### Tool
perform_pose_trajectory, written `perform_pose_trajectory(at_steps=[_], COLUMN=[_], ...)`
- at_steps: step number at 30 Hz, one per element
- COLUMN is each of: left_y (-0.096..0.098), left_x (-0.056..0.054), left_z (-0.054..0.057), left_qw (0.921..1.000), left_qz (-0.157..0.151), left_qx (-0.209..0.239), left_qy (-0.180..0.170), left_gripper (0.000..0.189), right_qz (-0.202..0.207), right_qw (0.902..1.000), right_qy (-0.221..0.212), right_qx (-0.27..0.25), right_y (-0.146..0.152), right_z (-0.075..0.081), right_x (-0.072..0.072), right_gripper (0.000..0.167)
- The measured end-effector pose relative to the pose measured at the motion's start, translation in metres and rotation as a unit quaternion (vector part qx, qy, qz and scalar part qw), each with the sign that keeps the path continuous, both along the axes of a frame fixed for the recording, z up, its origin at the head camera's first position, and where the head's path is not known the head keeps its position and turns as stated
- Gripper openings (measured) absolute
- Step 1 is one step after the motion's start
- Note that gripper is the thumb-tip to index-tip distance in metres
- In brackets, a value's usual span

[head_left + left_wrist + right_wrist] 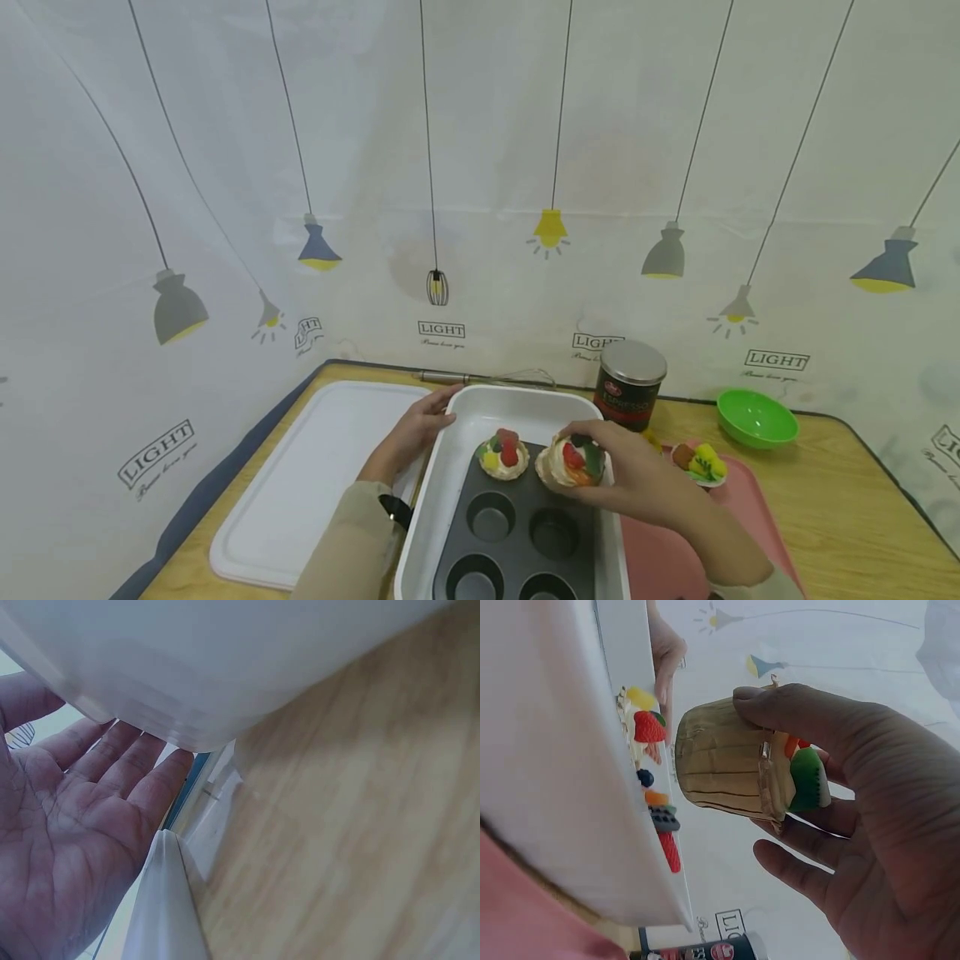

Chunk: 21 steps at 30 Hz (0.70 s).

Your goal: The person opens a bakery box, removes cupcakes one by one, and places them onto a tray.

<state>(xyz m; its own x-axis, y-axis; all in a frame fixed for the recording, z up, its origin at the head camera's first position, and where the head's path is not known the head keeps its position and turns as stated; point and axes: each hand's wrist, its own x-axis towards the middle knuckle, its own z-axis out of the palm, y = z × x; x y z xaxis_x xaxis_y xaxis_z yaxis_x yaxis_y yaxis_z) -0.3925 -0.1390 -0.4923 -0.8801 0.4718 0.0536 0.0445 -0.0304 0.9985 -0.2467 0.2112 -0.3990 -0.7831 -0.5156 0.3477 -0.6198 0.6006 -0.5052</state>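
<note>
My right hand (637,475) holds a fruit-topped cupcake (724,757) in a gold paper cup, thumb on one side and fingers on the other. In the head view it is over the back right of a dark muffin pan (517,508). Another cupcake (504,457), topped with red, yellow and green fruit, sits at the pan's back left. Several cups toward the front show bare insides. The pan lies within a deep white tray (411,542). At that tray's left rim is my left hand (82,802), its fingers extended against the outside, fingertips partly hidden.
A white cutting board (300,475) lies left, a whisk (446,377) along the back edge. An espresso tin (630,387) stands behind the tray. To the right are a pink tray (742,492) carrying a fruit tart (701,462) and a green bowl (757,418).
</note>
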Motion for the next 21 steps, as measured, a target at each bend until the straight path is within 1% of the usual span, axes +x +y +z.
perform_pose_trajectory(at_steps=[3, 8, 11, 13, 16, 19, 21], left_y=[0.0, 0.0, 0.001, 0.002, 0.002, 0.002, 0.001], left_x=[0.0, 0.0, 0.0, 0.001, 0.002, 0.003, 0.003], left_z=[-0.001, -0.001, 0.0, 0.001, 0.003, 0.004, 0.003], left_qw=[1.0, 1.0, 1.0, 1.0, 1.0, 0.9999, 0.9999], left_qz=[0.003, 0.002, 0.001, 0.004, 0.007, 0.008, 0.006], left_qx=[0.001, -0.001, -0.003, -0.004, -0.006, -0.009, -0.008], left_qy=[0.0, -0.001, 0.0, 0.0, 0.003, 0.004, 0.002], left_gripper=[0.058, 0.058, 0.058, 0.058, 0.058, 0.058, 0.059], right_qz=[-0.008, -0.029, -0.04, -0.044, -0.057, -0.07, -0.08], right_qw=[0.9998, 0.9984, 0.9977, 0.9974, 0.9962, 0.9958, 0.9959], right_qy=[0.009, -0.011, 0.002, 0.021, 0.053, 0.053, 0.039], right_qx=[-0.014, -0.048, -0.054, -0.053, -0.039, -0.023, -0.011], right_y=[0.008, 0.024, 0.035, 0.043, 0.054, 0.064, 0.069], right_z=[-0.004, -0.009, -0.012, -0.013, -0.015, -0.017, -0.018], right_x=[0.002, 0.009, 0.011, 0.012, 0.013, 0.014, 0.015], right_gripper=[0.062, 0.062, 0.06, 0.06, 0.058, 0.057, 0.057])
